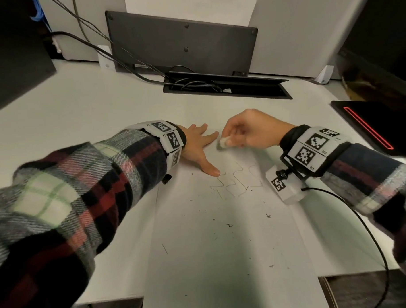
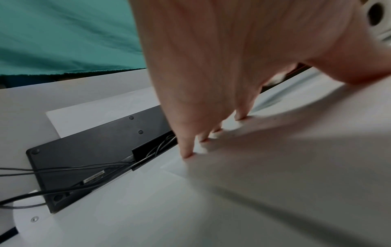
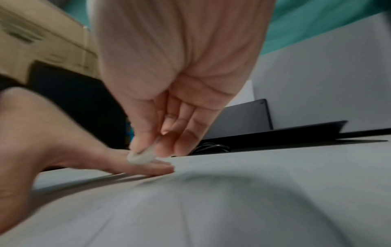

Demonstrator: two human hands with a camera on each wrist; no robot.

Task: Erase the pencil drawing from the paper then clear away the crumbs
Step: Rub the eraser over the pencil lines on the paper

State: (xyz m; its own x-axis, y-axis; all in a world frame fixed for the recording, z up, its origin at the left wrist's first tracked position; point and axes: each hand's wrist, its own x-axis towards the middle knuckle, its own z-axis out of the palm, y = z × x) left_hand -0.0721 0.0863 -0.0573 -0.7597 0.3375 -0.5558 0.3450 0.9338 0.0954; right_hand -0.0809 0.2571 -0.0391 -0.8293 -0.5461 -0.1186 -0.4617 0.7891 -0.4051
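Plaid sleeve (image 1: pixel 60 193) nearest; my left hand (image 1: pixel 197 147) lies flat on paper (image 1: pixel 224 256), right hand (image 1: pixel 249 129) pinches eraser (image 1: pixel 223 142). Hard strokes may crease the sheet, scatter crumbs (image 1: pixel 230 225).

paper (image 1: pixel 223 245) near half open; cable tray (image 1: pixel 227 86) blocks far edge.

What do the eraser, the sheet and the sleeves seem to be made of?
Eraser: likely rubber or vinyl, matte white, edges rounded and greyed.
Sheet: thin matte white paper, carrying pencil lines and dark crumbs.
Sleeves: soft woven flannel by the look, plaid, slightly fuzzy.
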